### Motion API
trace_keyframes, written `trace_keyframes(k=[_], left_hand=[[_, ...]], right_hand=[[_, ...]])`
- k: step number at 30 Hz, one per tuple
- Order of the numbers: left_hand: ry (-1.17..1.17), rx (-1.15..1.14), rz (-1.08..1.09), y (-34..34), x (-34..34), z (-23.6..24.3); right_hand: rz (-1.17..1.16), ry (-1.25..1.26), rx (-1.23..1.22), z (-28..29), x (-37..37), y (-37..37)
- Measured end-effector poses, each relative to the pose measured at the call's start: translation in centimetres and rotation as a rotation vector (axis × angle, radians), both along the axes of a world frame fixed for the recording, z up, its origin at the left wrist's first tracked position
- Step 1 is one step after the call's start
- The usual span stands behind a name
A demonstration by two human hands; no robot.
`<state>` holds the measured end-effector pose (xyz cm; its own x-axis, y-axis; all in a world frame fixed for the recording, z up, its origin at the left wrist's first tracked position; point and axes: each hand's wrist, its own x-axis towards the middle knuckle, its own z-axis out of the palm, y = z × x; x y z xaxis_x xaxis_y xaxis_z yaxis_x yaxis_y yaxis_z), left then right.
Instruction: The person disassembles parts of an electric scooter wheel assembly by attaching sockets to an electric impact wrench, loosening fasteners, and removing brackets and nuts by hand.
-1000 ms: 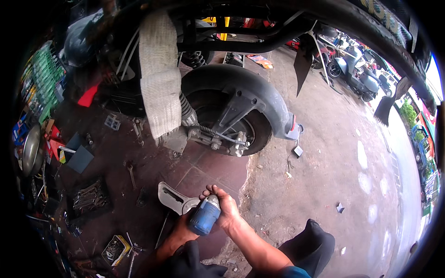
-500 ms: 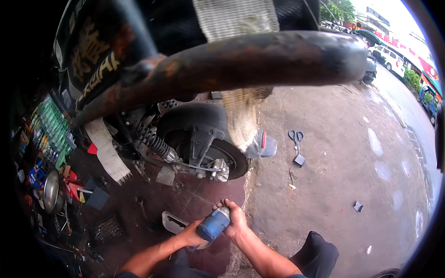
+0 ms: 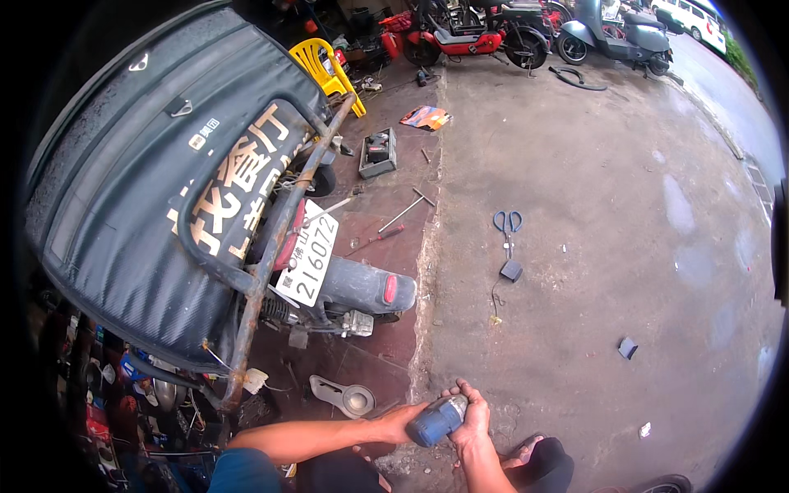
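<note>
Concrete floor (image 3: 592, 312) (scissors (image 3: 507, 222) nearby) — 2 hands, left hand (image 3: 401, 423), right hand (image 3: 470, 415), grip blue tool (image 3: 436, 421).

We see a scooter with a large dark delivery box (image 3: 156, 205) beside us, blue-handled scissors (image 3: 507, 222) on the concrete, a yellow plastic chair (image 3: 322, 66) behind, and parked scooters (image 3: 472, 37) well apart beyond.

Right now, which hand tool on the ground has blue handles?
The scissors on the grey concrete: two blue loop handles. The T-shaped wrench is bare metal; the screwdriver has a red handle.
</note>
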<state>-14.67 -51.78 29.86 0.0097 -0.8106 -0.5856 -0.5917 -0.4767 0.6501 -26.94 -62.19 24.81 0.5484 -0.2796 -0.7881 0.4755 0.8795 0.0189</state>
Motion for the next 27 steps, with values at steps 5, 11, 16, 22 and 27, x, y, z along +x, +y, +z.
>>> trace_keyframes(k=[5,11,16,22,27], left_hand=[[0.111,-0.069,-0.039,-7.2,-8.6,9.4],[0.134,-0.3,-0.077,-15.4,-14.9,20.0],[0.095,-0.549,-0.045,-18.6,-13.9,23.1],[0.036,-0.178,0.197,-19.0,-9.4,24.2],[0.0,-0.075,0.419,-22.7,-6.2,25.1]], right_hand=[[-0.092,-0.001,-0.144,11.1,-10.0,-6.6],[-0.097,0.067,-0.319,19.8,-19.9,-14.6],[0.23,0.714,-0.465,18.4,-27.3,-17.7],[0.542,0.734,-0.377,21.8,-28.6,-22.6],[0.791,0.834,-0.448,18.7,-32.3,-28.6]])
